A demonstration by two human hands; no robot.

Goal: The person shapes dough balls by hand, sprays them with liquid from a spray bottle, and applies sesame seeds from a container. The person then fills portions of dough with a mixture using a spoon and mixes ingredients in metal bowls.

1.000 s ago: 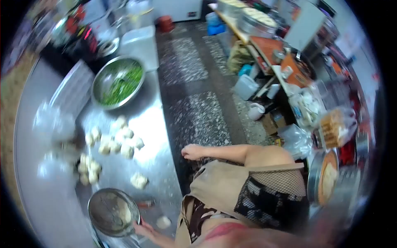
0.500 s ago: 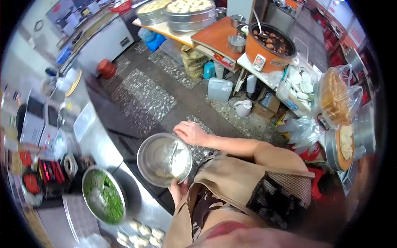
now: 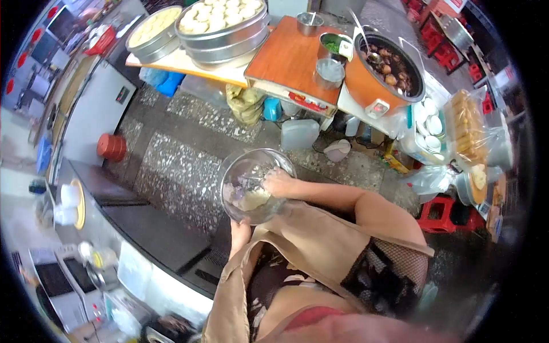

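Note:
My left hand (image 3: 241,231) grips the near rim of a round metal bowl (image 3: 287,162), held in front of my apron. Inside the bowl lies a pale, wet-looking mass (image 3: 251,199), stuck to the bottom and side. My right hand (image 3: 278,182) reaches over the right rim into the bowl, its fingers bent together above the pale mass. Whether they hold a thin utensil or only the mass I cannot make out.
Ahead stands a table with steamer trays of buns (image 3: 220,17), an orange cooker (image 3: 366,86) with a ladle, and small metal cups. A steel counter (image 3: 171,288) runs along my left. A red bucket (image 3: 111,147) and plastic jugs (image 3: 300,135) stand on the floor.
My view has turned left and towards the table. My right hand has moved from outside the bowl's far rim into the bowl. My left hand still holds the near rim.

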